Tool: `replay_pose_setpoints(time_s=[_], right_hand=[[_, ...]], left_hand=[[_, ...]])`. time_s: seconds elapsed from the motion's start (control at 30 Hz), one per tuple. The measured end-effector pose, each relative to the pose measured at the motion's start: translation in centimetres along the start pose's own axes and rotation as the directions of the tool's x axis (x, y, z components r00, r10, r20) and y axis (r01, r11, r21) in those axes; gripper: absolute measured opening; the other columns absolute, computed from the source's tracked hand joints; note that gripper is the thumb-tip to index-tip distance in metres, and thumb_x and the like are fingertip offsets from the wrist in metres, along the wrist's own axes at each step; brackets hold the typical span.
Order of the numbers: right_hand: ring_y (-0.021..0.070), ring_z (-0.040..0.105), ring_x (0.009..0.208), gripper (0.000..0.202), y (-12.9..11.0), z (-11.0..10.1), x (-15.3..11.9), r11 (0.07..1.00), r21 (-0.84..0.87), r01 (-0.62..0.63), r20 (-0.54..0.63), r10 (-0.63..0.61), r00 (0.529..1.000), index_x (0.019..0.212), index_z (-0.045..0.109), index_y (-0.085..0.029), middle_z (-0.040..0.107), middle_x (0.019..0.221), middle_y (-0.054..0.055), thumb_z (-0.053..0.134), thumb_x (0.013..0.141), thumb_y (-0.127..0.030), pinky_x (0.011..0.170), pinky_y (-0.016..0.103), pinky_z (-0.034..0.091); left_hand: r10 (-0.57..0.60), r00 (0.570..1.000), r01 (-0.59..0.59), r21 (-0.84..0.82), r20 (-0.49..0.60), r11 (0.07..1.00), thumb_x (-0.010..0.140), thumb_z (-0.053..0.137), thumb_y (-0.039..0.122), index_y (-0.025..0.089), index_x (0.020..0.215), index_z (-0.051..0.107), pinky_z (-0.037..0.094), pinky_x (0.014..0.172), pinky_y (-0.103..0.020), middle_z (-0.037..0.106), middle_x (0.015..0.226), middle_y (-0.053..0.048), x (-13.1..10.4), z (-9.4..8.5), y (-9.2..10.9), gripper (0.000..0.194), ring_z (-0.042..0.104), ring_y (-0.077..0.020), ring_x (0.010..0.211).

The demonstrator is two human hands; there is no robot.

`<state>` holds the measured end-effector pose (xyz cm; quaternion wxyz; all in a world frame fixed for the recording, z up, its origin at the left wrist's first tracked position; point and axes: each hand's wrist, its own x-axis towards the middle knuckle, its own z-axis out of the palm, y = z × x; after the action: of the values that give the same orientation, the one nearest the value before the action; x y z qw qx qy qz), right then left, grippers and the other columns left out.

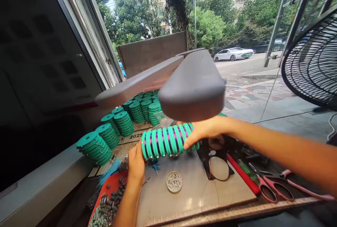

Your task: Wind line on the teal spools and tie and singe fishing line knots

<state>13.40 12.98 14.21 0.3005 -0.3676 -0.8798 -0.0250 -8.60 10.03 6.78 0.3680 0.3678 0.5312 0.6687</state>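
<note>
A row of green spools (165, 142), wound with purple and dark line, lies sideways between my hands above the board. My left hand (136, 162) is closed around its left end. My right hand (201, 132) grips the right end, thumb in front and the other fingers mostly hidden behind. Small white beads show along the lower rims. Below the row, a small round dish (174, 181) of white beads rests on the pale board (189, 202). A clear round disc (219, 168) lies to the right.
Stacks of green spools (122, 123) stand at the back left. A grey lamp head (195, 83) hangs over the work. An orange tray (105, 188) holds small metal parts. Scissors (275, 186) lie at right, below a black fan (313, 55). A window frame (86, 27) borders the left.
</note>
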Motion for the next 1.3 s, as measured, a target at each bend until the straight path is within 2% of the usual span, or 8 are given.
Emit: replay_pose_setpoints(time_s=[0.23,0.4,0.63,0.77,0.87,0.97,1.1,1.3], right_hand=[[0.034,0.058,0.09,0.051,-1.8,3.1,-4.3,0.902,-0.353,0.248,-0.128,-0.309,0.942,0.1,0.058,-0.004,0.063,0.099,0.021,0.078,0.056,-0.018,0.078,0.044,0.048],[0.0288,0.061,0.08,0.055,-1.4,0.9,-1.9,0.991,-0.126,0.053,0.159,-0.033,0.987,0.098,0.058,-0.011,0.066,0.089,0.012,0.08,0.055,-0.037,0.063,0.035,0.049],[0.0176,0.06,0.066,0.042,1.0,-0.4,1.8,0.939,0.241,-0.243,0.564,0.068,0.823,0.085,0.061,-0.015,0.064,0.073,0.0,0.076,0.057,-0.044,0.051,0.021,0.042],[0.0245,0.062,0.078,0.056,0.1,0.7,-0.6,0.984,0.073,-0.162,0.28,0.135,0.95,0.101,0.058,-0.015,0.066,0.087,0.006,0.081,0.054,-0.034,0.064,0.031,0.047],[0.0279,0.058,0.097,0.066,-0.5,1.9,-2.8,0.999,0.019,0.026,0.037,-0.026,0.999,0.113,0.051,-0.012,0.062,0.107,0.014,0.08,0.056,-0.028,0.084,0.04,0.046],[0.0304,0.049,0.111,0.066,-1.0,2.7,-4.2,0.988,-0.053,0.145,-0.039,-0.147,0.988,0.119,0.046,-0.009,0.056,0.117,0.018,0.074,0.063,-0.032,0.095,0.05,0.038],[0.0323,0.034,0.125,0.054,-3.1,3.1,-6.3,0.965,-0.215,0.147,-0.179,-0.187,0.966,0.124,0.043,-0.008,0.046,0.13,0.02,0.06,0.076,-0.026,0.102,0.057,0.027],[0.0262,0.041,0.123,0.025,-6.1,5.5,-11.7,0.951,-0.192,0.244,-0.33,-0.297,0.896,0.104,0.059,-0.017,0.064,0.112,0.011,0.053,0.08,-0.021,0.106,0.046,0.028]], left_hand=[[-0.053,0.999,0.053,0.007,-0.013,0.999,0.055,0.059,0.046,0.02,0.047,0.037,0.019,0.035,-0.015,0.028,0.04,0.011,-0.2,0.4,0.2,0.035,0.022,-0.0045,0.04],[-0.021,1.0,0.021,-0.005,-0.008,1.0,0.053,0.058,0.047,0.02,0.048,0.038,0.024,0.038,-0.015,0.031,0.043,0.01,-0.1,0.8,-0.1,0.034,0.025,-0.0055,0.045],[0.034,0.997,-0.045,0.158,0.075,0.986,0.062,0.048,0.055,0.022,0.051,0.033,0.025,0.04,-0.018,0.026,0.046,0.009,0.0,0.4,-0.3,0.039,0.024,-0.0069,0.045],[0.09,0.974,-0.159,0.34,0.209,0.927,0.074,0.032,0.055,0.022,0.056,0.035,0.027,0.042,-0.02,0.028,0.049,0.007,0.6,-1.2,-0.8,0.038,0.029,-0.0096,0.045],[0.103,0.934,-0.285,0.541,0.342,0.791,0.076,0.038,0.042,0.021,0.057,0.044,0.033,0.049,-0.024,0.038,0.053,0.004,1.0,-3.4,-1.3,0.029,0.041,-0.014,0.053],[0.046,0.89,-0.402,0.732,0.454,0.55,0.064,0.055,0.018,0.02,0.063,0.059,0.038,0.067,-0.03,0.055,0.071,-0.002,1.1,-5.2,-1.8,0.004,0.053,-0.0223,0.076],[-0.06,0.875,-0.451,0.855,0.48,0.254,0.065,0.054,0.01,0.019,0.081,0.065,0.039,0.073,-0.039,0.06,0.096,-0.011,1.0,-5.5,-2.4,0.021,0.055,-0.0325,0.093],[-0.161,0.833,-0.518,0.849,0.529,0.109,0.07,0.05,0.014,0.018,0.078,0.066,0.042,0.069,-0.038,0.063,0.091,-0.013,1.2,-4.6,-2.9,0.018,0.059,-0.0329,0.09]])
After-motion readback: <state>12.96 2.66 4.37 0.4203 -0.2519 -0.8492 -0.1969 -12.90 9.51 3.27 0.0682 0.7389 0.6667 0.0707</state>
